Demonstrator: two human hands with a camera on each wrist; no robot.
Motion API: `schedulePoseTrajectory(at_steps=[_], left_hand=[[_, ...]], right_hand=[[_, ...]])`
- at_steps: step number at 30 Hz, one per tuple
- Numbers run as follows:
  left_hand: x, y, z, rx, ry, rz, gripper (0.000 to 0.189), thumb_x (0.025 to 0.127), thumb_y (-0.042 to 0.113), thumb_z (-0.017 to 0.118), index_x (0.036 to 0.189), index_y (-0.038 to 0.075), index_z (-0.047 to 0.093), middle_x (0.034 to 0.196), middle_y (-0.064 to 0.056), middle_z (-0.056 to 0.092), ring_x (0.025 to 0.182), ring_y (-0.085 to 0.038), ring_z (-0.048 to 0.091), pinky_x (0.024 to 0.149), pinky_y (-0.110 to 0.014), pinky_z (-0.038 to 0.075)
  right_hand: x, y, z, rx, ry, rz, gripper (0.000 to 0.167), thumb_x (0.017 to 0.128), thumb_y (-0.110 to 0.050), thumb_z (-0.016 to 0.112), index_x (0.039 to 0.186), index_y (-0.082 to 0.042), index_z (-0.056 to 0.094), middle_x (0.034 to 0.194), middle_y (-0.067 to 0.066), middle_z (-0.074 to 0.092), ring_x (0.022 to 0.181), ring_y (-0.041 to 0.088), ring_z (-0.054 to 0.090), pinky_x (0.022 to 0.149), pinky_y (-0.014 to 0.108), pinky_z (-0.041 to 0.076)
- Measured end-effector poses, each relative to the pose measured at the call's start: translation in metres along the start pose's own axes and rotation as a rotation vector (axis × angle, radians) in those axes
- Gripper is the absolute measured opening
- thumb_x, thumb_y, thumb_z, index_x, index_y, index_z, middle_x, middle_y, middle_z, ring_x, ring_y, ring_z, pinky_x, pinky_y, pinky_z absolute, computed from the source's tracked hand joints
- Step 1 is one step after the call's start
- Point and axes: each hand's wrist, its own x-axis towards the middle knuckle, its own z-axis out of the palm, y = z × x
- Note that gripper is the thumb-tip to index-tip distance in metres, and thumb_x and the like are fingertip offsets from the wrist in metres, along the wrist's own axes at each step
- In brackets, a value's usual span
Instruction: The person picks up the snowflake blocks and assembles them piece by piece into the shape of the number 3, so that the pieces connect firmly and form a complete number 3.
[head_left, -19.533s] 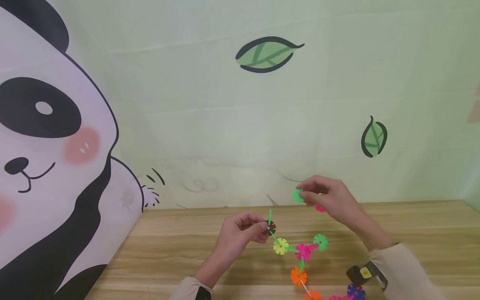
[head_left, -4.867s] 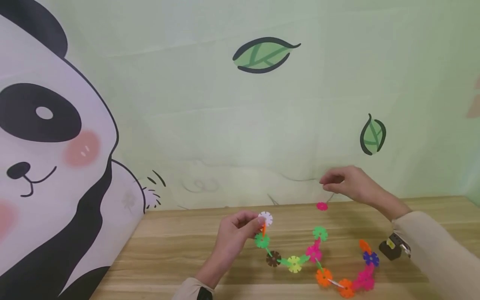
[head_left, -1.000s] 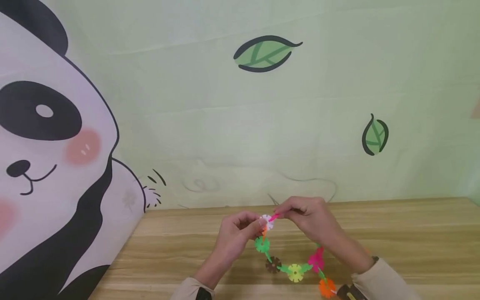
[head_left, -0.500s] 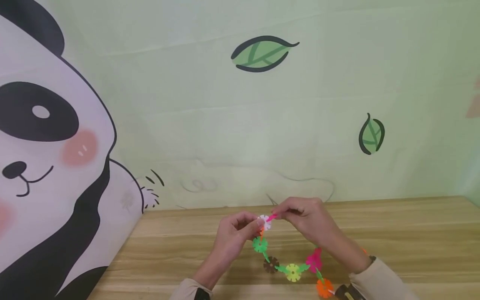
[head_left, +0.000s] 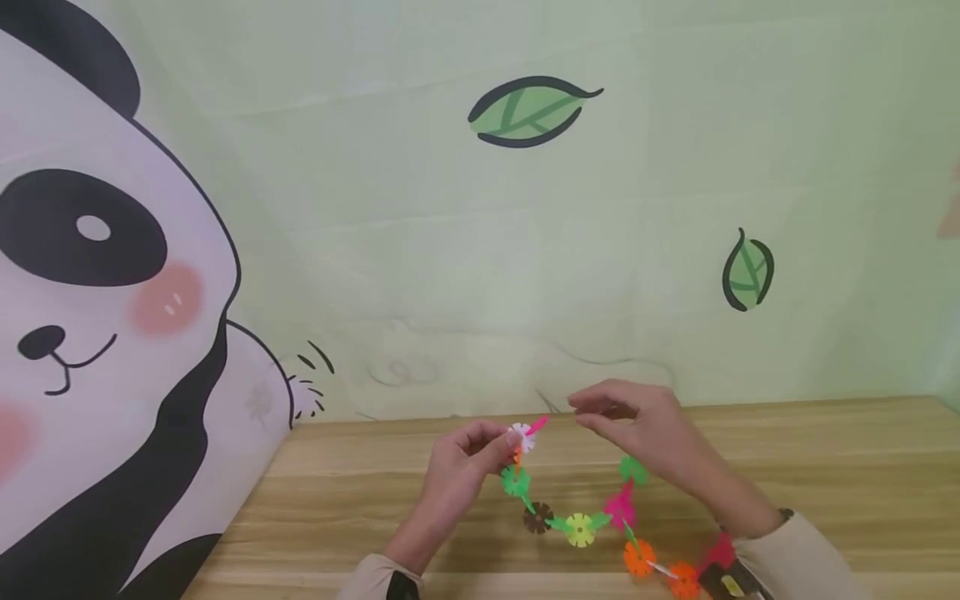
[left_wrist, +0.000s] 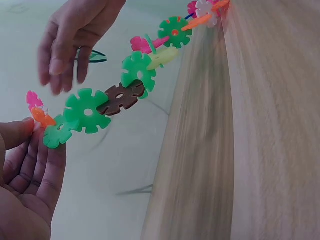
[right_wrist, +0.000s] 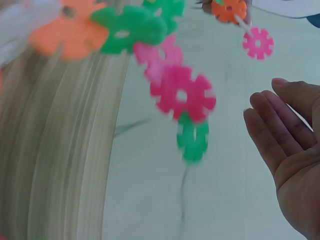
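My left hand (head_left: 461,467) pinches a white notched plastic disc (head_left: 527,439) at one end of a chain of interlocking snowflake discs. A pink disc (head_left: 537,426) sticks out from the white one, its face showing in the right wrist view (right_wrist: 266,44). Below hang an orange disc, a green disc (head_left: 515,482), a brown disc (head_left: 537,518) and a yellow disc (head_left: 580,530). The chain runs on to a pink disc (head_left: 620,508), where a green disc (head_left: 632,469) branches off. My right hand (head_left: 648,429) is just right of the end pink disc, fingers apart, holding nothing.
The chain continues over the wooden table (head_left: 337,517) through orange discs (head_left: 639,558) to a pink piece (head_left: 718,552), partly hidden by my right sleeve (head_left: 802,554). Behind the table hangs a pale green backdrop (head_left: 412,250) with a printed panda (head_left: 187,350) and leaves.
The right hand took the loose pink disc from the table's back and joined it to the white disc. In the last half second it let go and drew back right and up.
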Motion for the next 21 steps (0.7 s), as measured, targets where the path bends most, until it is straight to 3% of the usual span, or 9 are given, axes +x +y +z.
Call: schedulePoseTrajectory(at_steps=[4, 12, 16, 21], left_hand=[[0.002, 0.0, -0.002, 0.016, 0.022, -0.002, 0.024, 0.098, 0.019, 0.079, 0.105, -0.004, 0.075, 0.088, -0.006, 0.073, 0.078, -0.016, 0.068, 0.072, -0.027, 0.063], [0.005, 0.001, -0.008, 0.031, 0.079, -0.006, 0.022, 0.099, 0.018, 0.078, 0.106, -0.003, 0.074, 0.089, -0.006, 0.072, 0.08, -0.017, 0.069, 0.074, -0.027, 0.063], [0.007, 0.003, -0.012, 0.05, 0.1, 0.012, 0.023, 0.099, 0.019, 0.078, 0.107, -0.001, 0.074, 0.09, -0.006, 0.072, 0.081, -0.018, 0.068, 0.075, -0.028, 0.063], [0.009, 0.002, -0.016, 0.076, 0.136, 0.044, 0.022, 0.1, 0.02, 0.078, 0.107, -0.001, 0.075, 0.09, -0.007, 0.072, 0.083, -0.022, 0.069, 0.075, -0.029, 0.063]], right_hand=[[-0.006, 0.006, -0.016, -0.055, -0.011, 0.08, 0.019, 0.094, -0.003, 0.081, 0.111, -0.013, 0.08, 0.105, -0.007, 0.079, 0.091, 0.011, 0.075, 0.08, 0.028, 0.064], [-0.02, 0.029, -0.046, -0.11, -0.035, 0.235, 0.021, 0.098, -0.016, 0.079, 0.117, -0.007, 0.077, 0.109, 0.003, 0.078, 0.096, 0.02, 0.074, 0.081, 0.027, 0.063], [-0.027, 0.046, -0.058, -0.147, -0.079, 0.291, 0.025, 0.098, -0.019, 0.079, 0.119, -0.005, 0.075, 0.109, 0.002, 0.077, 0.1, 0.022, 0.072, 0.083, 0.027, 0.061], [-0.034, 0.065, -0.07, -0.103, -0.171, 0.367, 0.033, 0.099, -0.018, 0.078, 0.123, 0.004, 0.071, 0.112, 0.01, 0.075, 0.102, 0.027, 0.071, 0.081, 0.026, 0.061]])
